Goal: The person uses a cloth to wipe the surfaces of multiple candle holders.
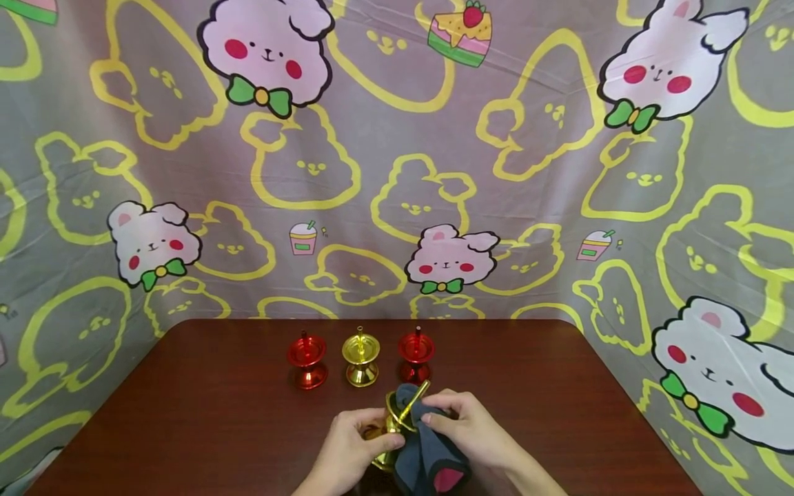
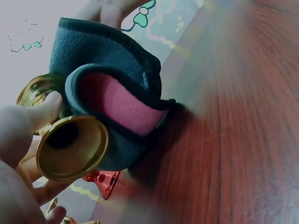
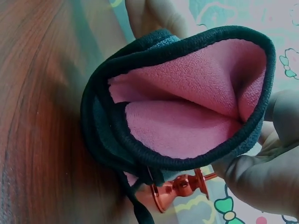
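My left hand (image 1: pixel 349 448) grips a gold candle holder (image 2: pixel 86 156) by its stem, tilted, near the front of the table. A flared base and a dish with a thin central tube (image 1: pixel 417 399) make up this holder. With my right hand (image 1: pixel 476 428) I pinch a grey-blue cloth (image 1: pixel 420 458) against the holder's dish. Dark edging and a pink underside (image 3: pixel 182 133) show on the cloth, which hangs in folds below the fingers. In the left wrist view, the cloth covers part of the dish.
Behind the hands stand a red candle holder (image 1: pixel 309 375) at left, a gold one (image 1: pixel 362 374) in the middle and another red one (image 1: pixel 415 372) at right, all upright. The dark wooden table (image 1: pixel 205 427) meets a patterned cloth backdrop (image 1: pixel 366 227).
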`<state>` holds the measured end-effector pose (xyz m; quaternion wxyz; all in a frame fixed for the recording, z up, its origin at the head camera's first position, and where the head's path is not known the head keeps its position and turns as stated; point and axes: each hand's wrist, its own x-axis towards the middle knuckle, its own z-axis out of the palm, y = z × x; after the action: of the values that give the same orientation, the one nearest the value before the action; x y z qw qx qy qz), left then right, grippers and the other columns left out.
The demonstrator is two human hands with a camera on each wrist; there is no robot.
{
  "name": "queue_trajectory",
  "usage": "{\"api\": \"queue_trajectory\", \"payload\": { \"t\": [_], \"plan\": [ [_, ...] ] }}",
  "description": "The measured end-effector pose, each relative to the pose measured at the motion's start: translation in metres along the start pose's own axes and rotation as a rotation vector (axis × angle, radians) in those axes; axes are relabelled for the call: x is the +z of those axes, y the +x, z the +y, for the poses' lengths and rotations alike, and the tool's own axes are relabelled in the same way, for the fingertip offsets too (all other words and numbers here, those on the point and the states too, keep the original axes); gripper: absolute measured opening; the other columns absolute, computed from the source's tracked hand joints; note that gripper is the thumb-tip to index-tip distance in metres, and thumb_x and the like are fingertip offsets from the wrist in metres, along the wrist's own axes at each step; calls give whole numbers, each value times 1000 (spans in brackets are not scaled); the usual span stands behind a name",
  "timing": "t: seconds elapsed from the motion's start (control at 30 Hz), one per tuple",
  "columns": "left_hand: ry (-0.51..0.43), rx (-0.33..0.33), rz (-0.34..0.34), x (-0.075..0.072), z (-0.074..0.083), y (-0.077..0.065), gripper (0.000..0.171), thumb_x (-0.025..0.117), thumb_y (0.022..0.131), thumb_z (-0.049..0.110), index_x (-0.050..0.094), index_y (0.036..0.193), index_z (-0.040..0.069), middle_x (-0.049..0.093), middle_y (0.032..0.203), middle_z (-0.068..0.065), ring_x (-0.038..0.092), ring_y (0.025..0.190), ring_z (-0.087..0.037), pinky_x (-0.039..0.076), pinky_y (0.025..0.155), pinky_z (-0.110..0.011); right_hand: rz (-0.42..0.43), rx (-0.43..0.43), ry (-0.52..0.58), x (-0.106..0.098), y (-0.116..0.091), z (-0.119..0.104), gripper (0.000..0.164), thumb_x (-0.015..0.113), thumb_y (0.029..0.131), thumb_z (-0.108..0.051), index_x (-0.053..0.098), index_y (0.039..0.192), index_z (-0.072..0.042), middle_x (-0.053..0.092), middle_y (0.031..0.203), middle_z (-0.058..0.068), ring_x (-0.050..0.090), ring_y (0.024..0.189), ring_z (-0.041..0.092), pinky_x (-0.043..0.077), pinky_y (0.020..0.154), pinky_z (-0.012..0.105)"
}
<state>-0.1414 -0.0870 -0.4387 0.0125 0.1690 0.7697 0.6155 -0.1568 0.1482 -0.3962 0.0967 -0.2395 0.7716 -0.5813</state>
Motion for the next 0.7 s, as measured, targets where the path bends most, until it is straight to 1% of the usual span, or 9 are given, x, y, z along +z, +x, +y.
{"api": "queue_trajectory", "payload": {
  "t": [0.13, 0.2, 0.3, 0.37, 0.47, 0.53, 0.57, 0.6, 0.7],
  "plan": [
    [167, 30, 131, 3, 2, 1, 36, 89, 74, 32, 79, 103, 12, 72, 87, 9, 61, 79, -7, 51, 66, -24, 42, 13, -10, 4, 3, 1, 24, 67, 95, -7, 72, 114, 6, 67, 109, 12, 57, 103, 21, 47, 83, 24],
    [261, 50, 189, 4, 3, 1, 38, 91, 71, 36, 79, 100, 15, 72, 85, 13, 58, 78, -5, 47, 71, -26, 61, 21, -11, 6, 4, 1, 24, 68, 94, -6, 72, 114, 7, 67, 108, 13, 57, 103, 22, 47, 83, 24],
    [368, 68, 245, 7, 5, 2, 39, 91, 68, 41, 79, 97, 18, 71, 83, 18, 57, 77, -3, 40, 78, -34, 77, 39, 11, 8, 4, 1, 24, 69, 93, -5, 72, 113, 7, 67, 107, 13, 56, 102, 23, 47, 81, 23],
    [412, 73, 260, 7, 5, 2, 39, 91, 66, 43, 78, 96, 20, 70, 82, 19, 56, 76, -1, 36, 80, -38, 78, 48, 31, 8, 5, 1, 24, 68, 93, -5, 71, 113, 8, 67, 108, 13, 55, 103, 23, 47, 81, 23],
    [417, 93, 246, 6, 5, 2, 41, 90, 68, 43, 79, 98, 18, 71, 84, 18, 56, 77, -1, 35, 81, -39, 77, 55, 63, 8, 4, 1, 25, 68, 93, -4, 71, 114, 8, 66, 108, 13, 54, 103, 23, 48, 80, 23],
    [403, 119, 212, 3, 4, 2, 40, 88, 71, 44, 79, 101, 18, 71, 85, 18, 57, 77, -1, 35, 80, -37, 73, 61, 90, 8, 4, 2, 26, 68, 94, -4, 70, 116, 9, 65, 108, 13, 54, 103, 22, 49, 79, 23],
    [378, 133, 185, 2, 3, 2, 39, 86, 75, 42, 79, 103, 17, 71, 86, 16, 57, 78, -2, 37, 80, -35, 72, 60, 93, 8, 3, 2, 27, 68, 94, -5, 69, 117, 9, 65, 109, 13, 54, 102, 21, 49, 79, 23],
    [334, 143, 146, 0, 2, 2, 36, 84, 79, 40, 78, 105, 16, 72, 87, 14, 59, 79, -3, 40, 80, -33, 69, 61, 101, 7, 3, 2, 27, 67, 94, -5, 69, 117, 10, 65, 109, 13, 55, 102, 21, 49, 78, 23],
    [181, 158, 26, -6, -1, 1, 29, 76, 90, 30, 76, 110, 9, 71, 91, 6, 61, 83, -5, 49, 76, -26, 55, 66, 119, 4, 2, 3, 29, 65, 96, -5, 67, 120, 10, 64, 111, 13, 55, 101, 20, 50, 78, 24]
  ]
}}
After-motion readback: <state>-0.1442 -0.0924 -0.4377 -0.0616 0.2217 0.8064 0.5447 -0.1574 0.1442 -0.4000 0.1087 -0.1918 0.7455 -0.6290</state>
